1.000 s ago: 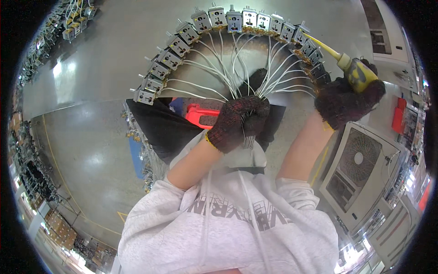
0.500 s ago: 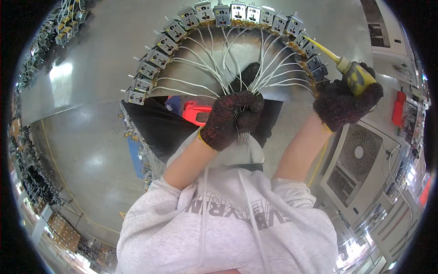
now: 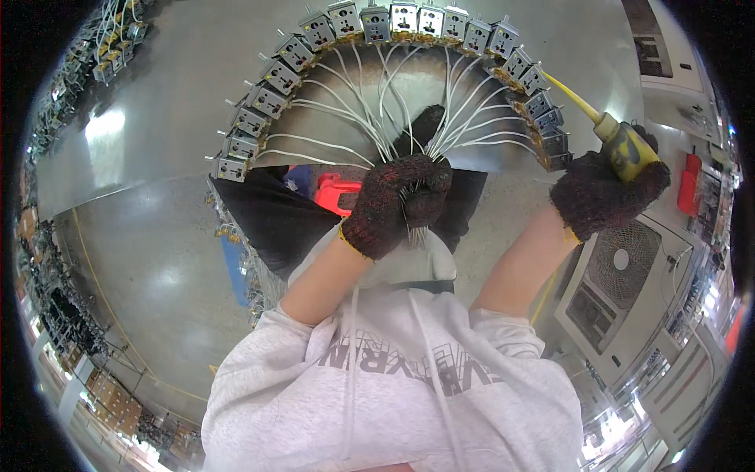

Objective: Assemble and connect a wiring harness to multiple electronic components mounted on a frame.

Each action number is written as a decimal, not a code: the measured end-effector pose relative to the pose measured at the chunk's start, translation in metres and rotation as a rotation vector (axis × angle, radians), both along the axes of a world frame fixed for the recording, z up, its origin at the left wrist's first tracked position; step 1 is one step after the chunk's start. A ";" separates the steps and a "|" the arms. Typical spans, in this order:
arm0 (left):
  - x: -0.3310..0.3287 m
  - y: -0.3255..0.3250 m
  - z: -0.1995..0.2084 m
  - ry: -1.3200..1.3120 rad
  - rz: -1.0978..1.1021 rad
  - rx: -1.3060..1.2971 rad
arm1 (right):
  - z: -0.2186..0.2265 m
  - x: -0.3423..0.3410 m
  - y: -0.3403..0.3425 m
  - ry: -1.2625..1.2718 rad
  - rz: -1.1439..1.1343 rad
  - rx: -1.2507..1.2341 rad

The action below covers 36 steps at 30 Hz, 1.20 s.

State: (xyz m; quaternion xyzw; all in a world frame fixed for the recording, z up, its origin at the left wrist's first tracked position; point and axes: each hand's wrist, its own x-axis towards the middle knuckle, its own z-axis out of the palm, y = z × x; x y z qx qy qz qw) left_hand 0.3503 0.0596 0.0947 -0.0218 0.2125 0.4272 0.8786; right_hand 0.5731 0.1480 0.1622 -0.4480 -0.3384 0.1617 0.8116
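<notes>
In its black knitted glove, my left hand [image 3: 397, 200] is closed round a bundle of white wires [image 3: 370, 118], and their ends stick out below the fist. The wires fan out to a curved row of small silver metal boxes [image 3: 318, 31] on the metal table. My right hand [image 3: 605, 193], also gloved, grips a yellow squeeze bottle [image 3: 627, 153] with a long thin nozzle [image 3: 576, 98]. Its tip points left and is at or just above a box [image 3: 534, 79] on the right side of the arc. Whether it touches cannot be made out.
The bare metal tabletop [image 3: 197, 86] spreads round the arc. More wired boxes [image 3: 114, 63] lie at the far left. Something red [image 3: 338, 193] shows below the table edge, by my legs. To the right stand a fan unit [image 3: 621, 256] and a red object [image 3: 690, 185].
My right hand has moved slightly right and nearer with the bottle. The nozzle tip has shifted the same way along the arc. My left hand has barely moved.
</notes>
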 end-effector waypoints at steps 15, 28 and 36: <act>0.000 0.001 0.001 0.004 0.033 0.015 | -0.012 0.008 0.003 -0.054 0.044 -0.004; -0.001 0.001 -0.002 -0.015 0.033 0.004 | -0.008 0.021 -0.017 0.070 0.046 -0.030; -0.003 -0.001 -0.005 -0.049 0.054 0.028 | -0.016 0.018 -0.019 0.066 0.027 -0.048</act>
